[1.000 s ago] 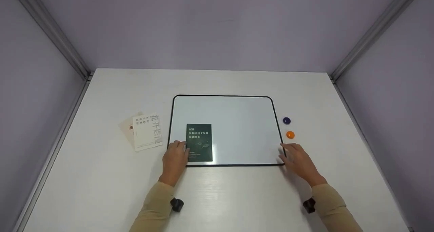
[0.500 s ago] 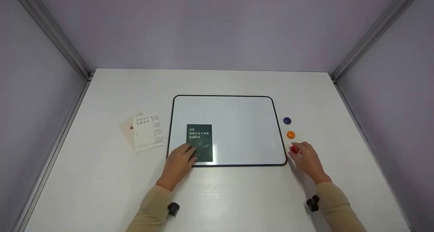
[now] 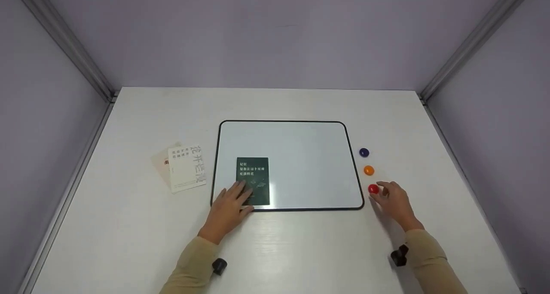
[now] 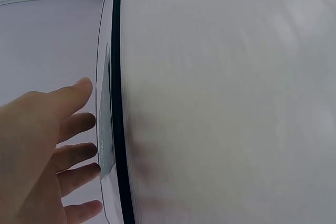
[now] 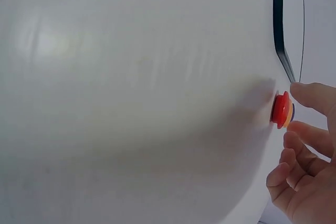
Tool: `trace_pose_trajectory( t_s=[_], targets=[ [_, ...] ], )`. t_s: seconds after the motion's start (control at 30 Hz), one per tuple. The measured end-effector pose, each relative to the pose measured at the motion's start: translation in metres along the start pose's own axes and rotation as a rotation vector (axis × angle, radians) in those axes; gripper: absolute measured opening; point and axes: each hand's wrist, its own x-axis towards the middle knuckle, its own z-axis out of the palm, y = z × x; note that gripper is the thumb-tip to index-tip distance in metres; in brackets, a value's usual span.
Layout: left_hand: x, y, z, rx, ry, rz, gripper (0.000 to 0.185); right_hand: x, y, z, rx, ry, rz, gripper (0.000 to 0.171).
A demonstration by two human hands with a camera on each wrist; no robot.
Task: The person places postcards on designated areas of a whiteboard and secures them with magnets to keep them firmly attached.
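Note:
My left hand (image 3: 227,212) lies with spread fingers over the lower left part of a dark green printed card (image 3: 253,169). The card is on a black-framed whiteboard (image 3: 309,165), near its bottom left corner. In the left wrist view the left fingers (image 4: 76,153) are straight and apart. Off the board's bottom right corner, my right hand (image 3: 394,203) hovers at a red round magnet (image 3: 373,189). The right wrist view has the thumb and index finger parted just above the red magnet (image 5: 282,109), with no pinch showing. Its other fingers are loosely bent.
An orange magnet (image 3: 368,170) and a dark purple one (image 3: 364,152) lie in a row beyond the red one. Left of the board, a cream card (image 3: 187,169) overlaps a beige one (image 3: 159,160). Walls border the white table (image 3: 275,102) at the back and sides.
My left hand has moved from the board's left edge onto the green card. My right hand has left the board's right edge, gone right to the red magnet, and drawn back slightly from it.

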Motion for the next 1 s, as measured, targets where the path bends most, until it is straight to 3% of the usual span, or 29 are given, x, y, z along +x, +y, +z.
trace_pose_trajectory(
  t_s=[0.3,0.53,1.0],
  targets=[
    [0.0000,-0.0015,0.0025,-0.005,-0.113,-0.037,0.051,0.0015,0.0016,0.0009,0.033,-0.038,0.036,0.047],
    [-0.0003,-0.0033,0.0006,-0.022,-0.133,-0.028,0.051,0.0039,-0.0014,0.0019,0.050,-0.074,0.095,0.047],
    [0.0014,-0.0091,-0.0038,-0.087,-0.184,-0.030,0.050,0.0083,-0.0015,0.0050,0.085,-0.054,0.132,0.042]
  ],
)
